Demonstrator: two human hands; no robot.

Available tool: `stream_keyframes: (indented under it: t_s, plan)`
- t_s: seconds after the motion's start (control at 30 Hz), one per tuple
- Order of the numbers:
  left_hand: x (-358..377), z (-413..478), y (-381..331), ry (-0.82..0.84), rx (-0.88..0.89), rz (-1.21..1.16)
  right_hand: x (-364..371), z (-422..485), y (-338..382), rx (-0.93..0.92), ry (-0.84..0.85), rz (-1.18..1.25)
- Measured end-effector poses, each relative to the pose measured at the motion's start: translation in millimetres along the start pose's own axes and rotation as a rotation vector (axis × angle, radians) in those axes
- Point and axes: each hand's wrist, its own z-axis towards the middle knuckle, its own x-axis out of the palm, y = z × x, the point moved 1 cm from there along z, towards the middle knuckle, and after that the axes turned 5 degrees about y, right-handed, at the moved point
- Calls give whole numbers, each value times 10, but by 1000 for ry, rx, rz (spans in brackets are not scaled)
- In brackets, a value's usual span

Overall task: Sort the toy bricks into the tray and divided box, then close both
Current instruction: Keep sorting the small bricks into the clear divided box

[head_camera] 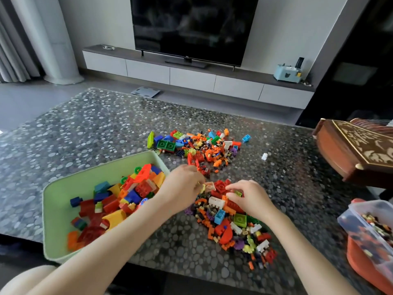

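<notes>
Green plastic tray (53, 188) sits at the left of the pebble-patterned table (95, 128), already part filled with large bricks, while the clear divided box (361, 211) stands at the right edge, cut off by the frame, on what looks like its red lid (361, 260). Sorting is in mid-course: a far pile (202, 145) and a near pile (234, 226) of loose bricks lie between the two containers, and both hands work the near one. The right hand (251, 199) curls thumb and fingers round a small lime-green brick (238, 193). The left hand (182, 186) has its fingers bent toward a small yellow piece (201, 187), but blur hides whether it is gripped. Next, each picked piece probably needs judging by size and carrying to its container. The box's compartments and any tray lid cannot be made out.
</notes>
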Motion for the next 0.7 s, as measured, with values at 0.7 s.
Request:
stream_keyframes:
  t_s: [0.7]
  plan:
    - [614, 78, -416, 344, -814, -1417, -69, -401, -566, 500, 227, 2033]
